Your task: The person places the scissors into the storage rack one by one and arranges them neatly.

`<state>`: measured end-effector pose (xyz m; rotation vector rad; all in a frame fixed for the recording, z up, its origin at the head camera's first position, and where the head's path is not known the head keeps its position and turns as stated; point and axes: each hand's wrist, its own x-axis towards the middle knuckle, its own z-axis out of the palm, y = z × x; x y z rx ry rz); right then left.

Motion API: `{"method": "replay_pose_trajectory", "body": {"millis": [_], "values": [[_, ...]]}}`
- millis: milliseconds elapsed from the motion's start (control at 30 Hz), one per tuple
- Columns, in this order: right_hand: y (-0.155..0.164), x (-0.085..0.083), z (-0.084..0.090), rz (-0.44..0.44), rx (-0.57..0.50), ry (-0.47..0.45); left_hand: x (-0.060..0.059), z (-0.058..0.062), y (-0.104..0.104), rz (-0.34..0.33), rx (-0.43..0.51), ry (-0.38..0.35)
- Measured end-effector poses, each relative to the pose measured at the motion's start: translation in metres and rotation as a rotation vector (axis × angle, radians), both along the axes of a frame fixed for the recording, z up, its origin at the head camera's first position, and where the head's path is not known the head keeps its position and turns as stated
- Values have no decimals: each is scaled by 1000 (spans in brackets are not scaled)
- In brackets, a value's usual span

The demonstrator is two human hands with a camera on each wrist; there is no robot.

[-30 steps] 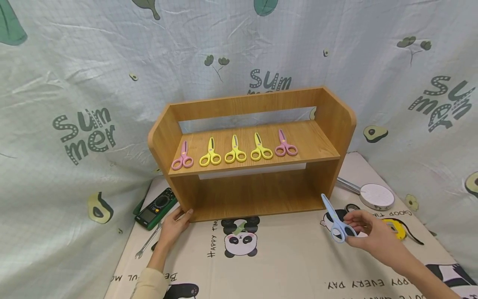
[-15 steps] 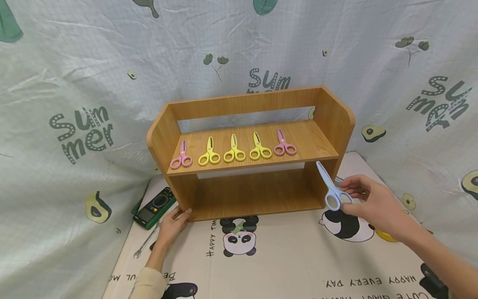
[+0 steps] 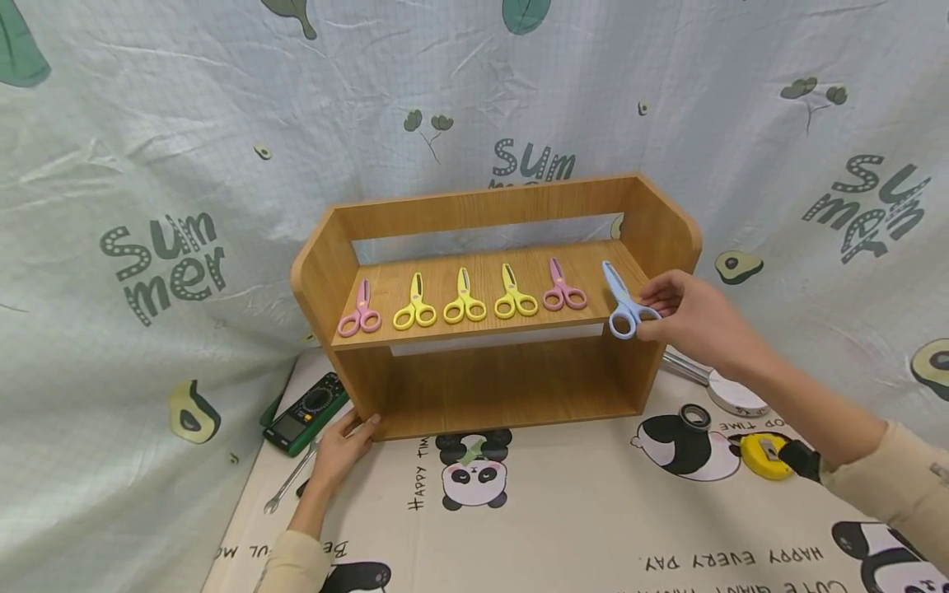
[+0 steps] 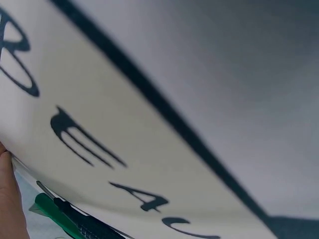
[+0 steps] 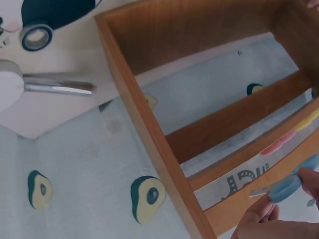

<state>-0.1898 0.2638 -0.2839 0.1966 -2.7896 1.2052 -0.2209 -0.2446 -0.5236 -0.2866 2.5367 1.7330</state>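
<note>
In the head view my right hand [image 3: 685, 317] pinches a light blue pair of scissors [image 3: 623, 301] by one handle loop. The blades point up and back, over the right part of the upper board of a wooden shelf [image 3: 519, 375]. Just left of them lie pink scissors [image 3: 565, 287]; several yellow scissors [image 3: 465, 298] and another pink pair [image 3: 361, 311] complete the row, all blades to the back. My left hand [image 3: 343, 449] holds the shelf's lower left corner, thumb at the front. The left wrist view catches only a sliver of that hand [image 4: 9, 199].
Left of the shelf lie a green-cased multimeter [image 3: 307, 412] and a wrench [image 3: 291, 479]. On the right are a roll of black tape [image 3: 695, 417], a yellow tape measure [image 3: 766, 455] and a round white object with a metal handle [image 3: 736, 395]. A patterned curtain [image 3: 185, 123] hangs behind.
My right hand has lifted the blue scissors from low at the shelf's right front, up and slightly left, to the upper board. My left hand has stayed at the corner.
</note>
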Motion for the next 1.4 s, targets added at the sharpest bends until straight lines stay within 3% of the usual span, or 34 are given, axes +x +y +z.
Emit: {"method": "replay_pose_trajectory", "body": {"millis": [267,533,833,1200,1400], "values": [[-16,-31,16,-38,62,2,1,-1,0,-5,14,-1],[-23,-53,20,-89,156,-16,1,2,-1,3,3,2],[-24,-68,22,-86,259,-51,1,1,0,-1,-11,17],[-24,-81,22,-77,307,-73,1,0,1,1,-40,35],[-26,-85,25,-46,375,-105,2,-1,-1,-2,-4,17]]}}
